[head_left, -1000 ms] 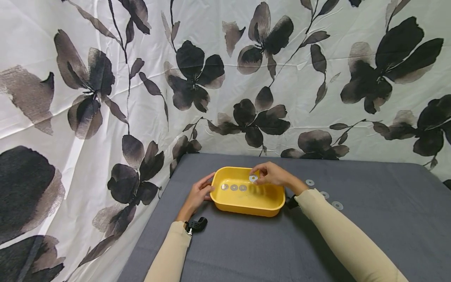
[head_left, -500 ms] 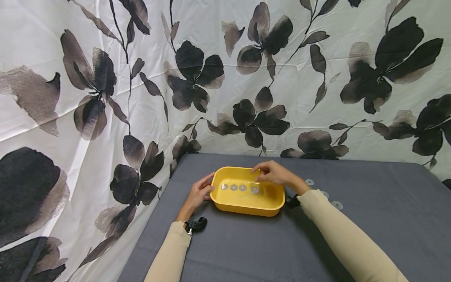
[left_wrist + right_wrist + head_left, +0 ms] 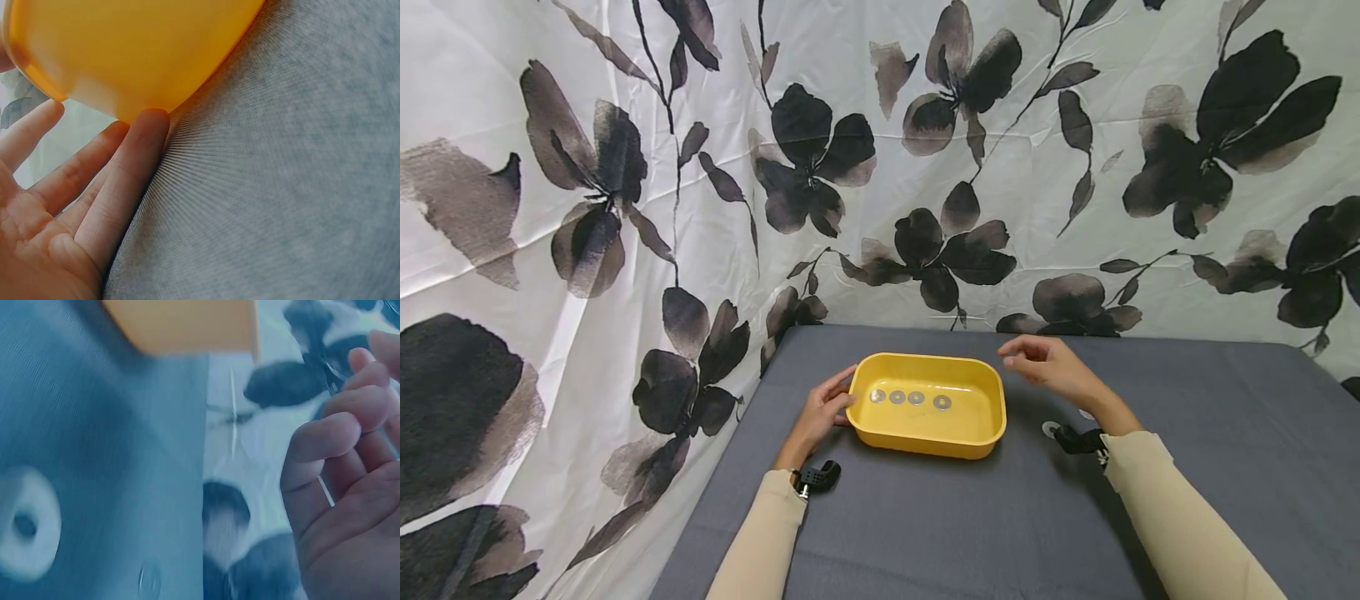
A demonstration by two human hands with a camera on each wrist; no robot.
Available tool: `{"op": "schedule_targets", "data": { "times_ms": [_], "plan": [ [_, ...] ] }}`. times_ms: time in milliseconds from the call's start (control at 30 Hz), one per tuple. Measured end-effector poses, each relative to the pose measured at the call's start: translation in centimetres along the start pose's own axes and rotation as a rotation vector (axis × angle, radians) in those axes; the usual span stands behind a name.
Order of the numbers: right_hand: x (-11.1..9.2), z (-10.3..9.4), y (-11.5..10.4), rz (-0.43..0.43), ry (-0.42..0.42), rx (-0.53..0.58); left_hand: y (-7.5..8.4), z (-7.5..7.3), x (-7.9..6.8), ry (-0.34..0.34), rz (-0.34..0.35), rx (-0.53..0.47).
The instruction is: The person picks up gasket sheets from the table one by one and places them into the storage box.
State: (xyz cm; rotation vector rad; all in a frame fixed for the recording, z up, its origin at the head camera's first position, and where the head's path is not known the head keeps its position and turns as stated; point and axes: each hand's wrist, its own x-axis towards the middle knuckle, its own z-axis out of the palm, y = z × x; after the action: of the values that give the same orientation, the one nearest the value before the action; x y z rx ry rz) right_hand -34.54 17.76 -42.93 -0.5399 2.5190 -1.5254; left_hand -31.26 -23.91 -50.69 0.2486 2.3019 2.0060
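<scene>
A white cloth point(image 3: 715, 50) printed with dark flowers hangs at far left and runs behind the whole scene, above a table covered in grey fabric point(image 3: 925, 533). At left, a person's cream sleeve point(image 3: 763, 533) ends at a wrist fitted with a black device point(image 3: 822, 476). Past it, the left hand point(image 3: 815, 421) touches the left end of a yellow tray point(image 3: 925, 443); the left wrist view shows the fingers nearly straight and slightly spread, fingertips point(image 3: 147, 125) meeting the tray's outer wall.

At center, the tray sits on the table with a long side toward the person. Four flat grey washers point(image 3: 912, 399) lie on its floor in a row from the left end toward the middle, the first three near one another, the fourth set a little farther right.

To the right of the tray, near its end and apart from it, the right hand point(image 3: 1056, 367) hovers over the table, its fingers loosely bent and carrying nothing. Below that wrist juts a second black device point(image 3: 1077, 440). A pale washer point(image 3: 1047, 426) lies on the fabric at its tip, and another ring point(image 3: 1086, 414) shows partly from under the wrist. At far right, the other cream sleeve point(image 3: 1195, 517) slants toward the lower edge.
</scene>
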Motion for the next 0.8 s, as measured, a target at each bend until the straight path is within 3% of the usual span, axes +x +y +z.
{"op": "schedule_targets", "data": {
  "times_ms": [167,400,633,800],
  "plan": [
    [-2.7,-1.9,1.7,0.046,0.033,-0.063,0.2,-0.4,-0.2,-0.036,-0.016,-0.009],
    [-5.4,-3.8,3.5,0.115,0.047,-0.169,2.3,-0.4,-1.4,-0.089,-0.008,-0.017],
    [-6.7,-5.1,5.5,0.118,0.032,-0.348,2.5,-0.3,-1.6,-0.084,-0.002,-0.011],
    [-6.9,-5.2,7.1,0.15,0.022,-0.42,0.9,-0.5,-0.7,-0.073,0.007,-0.002]
  ]
}}
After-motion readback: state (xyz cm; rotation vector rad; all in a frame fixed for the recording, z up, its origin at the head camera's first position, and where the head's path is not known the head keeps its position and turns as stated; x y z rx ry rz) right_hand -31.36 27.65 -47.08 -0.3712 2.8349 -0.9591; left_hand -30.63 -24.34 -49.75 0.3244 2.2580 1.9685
